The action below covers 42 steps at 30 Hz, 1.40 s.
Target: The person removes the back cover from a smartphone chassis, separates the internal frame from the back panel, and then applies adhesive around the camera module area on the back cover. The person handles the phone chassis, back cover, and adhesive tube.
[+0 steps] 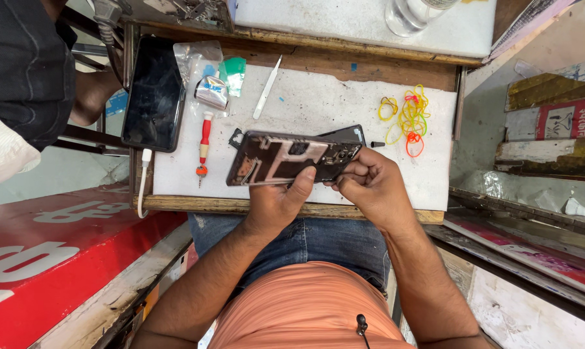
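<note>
Both hands are closed on an opened phone frame (292, 158) above the table (318, 110): left hand (276, 203) from below, right hand (370, 184) at its end.

The person wears a salmon-orange short-sleeved cotton shirt (305, 304) and blue denim jeans (305, 239). A small black clip-on microphone (361, 323) hangs at the chest. Both forearms are bare, without watch or rings.

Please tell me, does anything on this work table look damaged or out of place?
The opened phone, held by the left hand and right hand, has no back cover; its inner parts show. Loose rubber bands lie scattered on the white mat.
</note>
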Tool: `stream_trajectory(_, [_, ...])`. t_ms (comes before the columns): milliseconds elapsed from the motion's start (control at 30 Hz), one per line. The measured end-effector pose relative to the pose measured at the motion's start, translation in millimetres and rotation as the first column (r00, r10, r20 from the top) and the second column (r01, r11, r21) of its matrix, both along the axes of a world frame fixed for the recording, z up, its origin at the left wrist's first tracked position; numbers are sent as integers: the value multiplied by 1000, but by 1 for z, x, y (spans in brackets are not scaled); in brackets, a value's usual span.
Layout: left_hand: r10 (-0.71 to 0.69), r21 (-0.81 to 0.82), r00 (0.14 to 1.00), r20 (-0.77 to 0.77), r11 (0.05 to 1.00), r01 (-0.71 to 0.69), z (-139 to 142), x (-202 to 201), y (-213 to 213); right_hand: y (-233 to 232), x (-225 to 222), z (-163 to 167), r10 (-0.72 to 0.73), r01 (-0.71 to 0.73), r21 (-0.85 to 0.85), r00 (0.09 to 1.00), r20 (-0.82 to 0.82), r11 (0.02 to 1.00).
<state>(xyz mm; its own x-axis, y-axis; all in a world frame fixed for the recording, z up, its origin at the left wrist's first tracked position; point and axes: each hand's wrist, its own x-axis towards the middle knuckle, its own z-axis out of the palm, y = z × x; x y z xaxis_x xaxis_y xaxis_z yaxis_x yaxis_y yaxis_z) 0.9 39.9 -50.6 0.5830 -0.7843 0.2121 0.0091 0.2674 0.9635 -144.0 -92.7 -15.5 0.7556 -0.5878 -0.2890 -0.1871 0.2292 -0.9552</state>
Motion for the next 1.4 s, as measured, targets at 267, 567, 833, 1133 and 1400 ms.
stream_trajectory(267, [6,-22,979,-204,1000,-11,-5,2,-4,-4,5,18,36,-22,113,992,-121,993])
stream_trajectory(567, [11,-18,980,-198,1000,-15,-4,-2,-4,5,10,12,5,-7,-23,996,-87,1000])
stream_trajectory(833, [30,-21,975,-222,999,-36,-1,2,-8,-6,7,9,12,3,177,996,-87,984])
stream_trajectory(1133, [20,-18,980,-196,1000,-24,-2,0,-5,1,6,7,18,-11,104,998,-63,994])
stream_trajectory(1400, [26,-9,986,-164,1000,-28,-5,-3,-6,-3,7,10,10,0,91,994,-108,996])
